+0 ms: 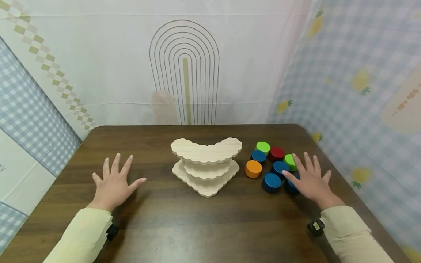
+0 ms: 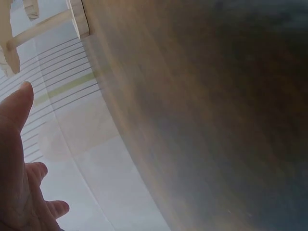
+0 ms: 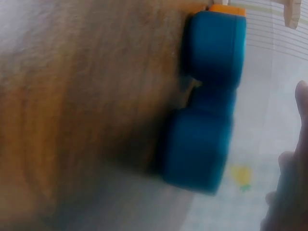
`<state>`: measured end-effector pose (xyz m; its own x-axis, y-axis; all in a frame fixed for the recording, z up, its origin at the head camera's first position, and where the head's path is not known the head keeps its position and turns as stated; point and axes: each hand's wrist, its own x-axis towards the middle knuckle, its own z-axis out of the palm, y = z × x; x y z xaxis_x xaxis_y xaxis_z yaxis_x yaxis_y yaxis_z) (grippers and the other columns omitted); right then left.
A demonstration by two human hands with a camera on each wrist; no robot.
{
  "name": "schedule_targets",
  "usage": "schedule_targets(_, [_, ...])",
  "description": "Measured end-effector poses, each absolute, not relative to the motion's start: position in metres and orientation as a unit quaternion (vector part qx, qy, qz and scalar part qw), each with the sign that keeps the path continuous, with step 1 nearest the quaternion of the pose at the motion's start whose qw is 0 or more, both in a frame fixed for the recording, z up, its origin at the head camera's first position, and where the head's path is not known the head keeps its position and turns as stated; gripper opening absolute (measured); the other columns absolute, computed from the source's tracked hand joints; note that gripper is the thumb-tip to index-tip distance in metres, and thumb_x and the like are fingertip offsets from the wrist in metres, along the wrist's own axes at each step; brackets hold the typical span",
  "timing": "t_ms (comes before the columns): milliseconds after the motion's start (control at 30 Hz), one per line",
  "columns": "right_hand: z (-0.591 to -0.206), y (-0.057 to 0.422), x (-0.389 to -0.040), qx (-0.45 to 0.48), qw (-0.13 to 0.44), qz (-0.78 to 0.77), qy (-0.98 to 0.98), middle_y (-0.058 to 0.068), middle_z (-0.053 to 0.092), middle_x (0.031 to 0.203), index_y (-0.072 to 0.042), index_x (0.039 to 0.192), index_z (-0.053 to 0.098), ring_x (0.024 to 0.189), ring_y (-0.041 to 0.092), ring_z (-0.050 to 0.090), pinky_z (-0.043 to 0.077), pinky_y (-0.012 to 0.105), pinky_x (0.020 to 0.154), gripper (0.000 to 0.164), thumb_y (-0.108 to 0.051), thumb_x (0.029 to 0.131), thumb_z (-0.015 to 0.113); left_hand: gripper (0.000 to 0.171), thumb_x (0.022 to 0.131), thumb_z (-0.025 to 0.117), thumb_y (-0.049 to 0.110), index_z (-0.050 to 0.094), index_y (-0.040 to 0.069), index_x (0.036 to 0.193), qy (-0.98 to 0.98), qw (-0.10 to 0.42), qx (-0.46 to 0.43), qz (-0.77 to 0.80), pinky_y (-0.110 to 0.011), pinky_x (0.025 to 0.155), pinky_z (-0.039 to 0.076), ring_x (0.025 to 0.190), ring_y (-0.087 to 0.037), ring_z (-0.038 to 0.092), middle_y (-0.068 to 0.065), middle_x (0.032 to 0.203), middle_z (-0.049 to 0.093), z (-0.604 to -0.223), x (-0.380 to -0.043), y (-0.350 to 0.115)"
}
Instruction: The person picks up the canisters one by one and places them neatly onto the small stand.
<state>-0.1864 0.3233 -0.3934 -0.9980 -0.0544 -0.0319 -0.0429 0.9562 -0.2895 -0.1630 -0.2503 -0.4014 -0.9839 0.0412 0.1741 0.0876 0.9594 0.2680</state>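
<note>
My left hand point(image 1: 113, 186) is spread over the left side of the table, its fingers straight and holding nothing. On the right, my right hand point(image 1: 312, 182) is also spread and holds nothing; its thumb overlaps a blue cylinder point(image 1: 291, 187) in the head view. Between the hands stands a pale wooden tiered stand point(image 1: 205, 151) with scalloped edges. Beside it sit several short cylinders: an orange one point(image 1: 253, 169), a red one point(image 1: 276, 153), two green ones, the farther point(image 1: 263, 147) at the back, and several blue ones. Two large blue cylinders point(image 3: 197, 151) fill the right wrist view's middle.
Everything rests on a dark brown wooden table point(image 1: 197, 226) with rounded far corners. Behind it hangs a white cloth point(image 1: 108, 54) with arch lines, and a blue checked cloth point(image 1: 348, 120) borders the right side.
</note>
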Motion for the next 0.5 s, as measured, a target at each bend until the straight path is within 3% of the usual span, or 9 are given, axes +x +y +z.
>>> schedule_targets(267, [-0.403,0.33,-0.185,-0.02,0.036,-0.172,0.984,0.027,-0.009,0.157,-0.012,0.156,0.001,0.139,0.051,-0.016,-0.011,0.082,0.091,0.09,-0.068,0.094,0.035,0.091,0.089,0.048,0.068,0.013,0.016,0.156,-0.982,0.054,-0.038,-0.175,-0.084,0.091,0.004,0.139,-0.057,-0.001,-0.028,0.157,0.006,-0.397,-0.181,-0.235])
schedule_targets(500, [-0.417,0.338,-0.184,-0.019,0.02,-0.197,0.98,0.03,0.004,0.155,-0.012,0.156,0.003,0.138,0.055,-0.001,-0.002,0.082,0.092,0.088,-0.064,0.095,0.038,0.089,0.091,0.046,0.067,0.009,0.02,0.157,-0.976,0.044,-0.053,-0.204,-0.082,0.094,0.005,0.141,-0.053,-0.001,-0.025,0.158,0.005,-0.389,-0.196,-0.218])
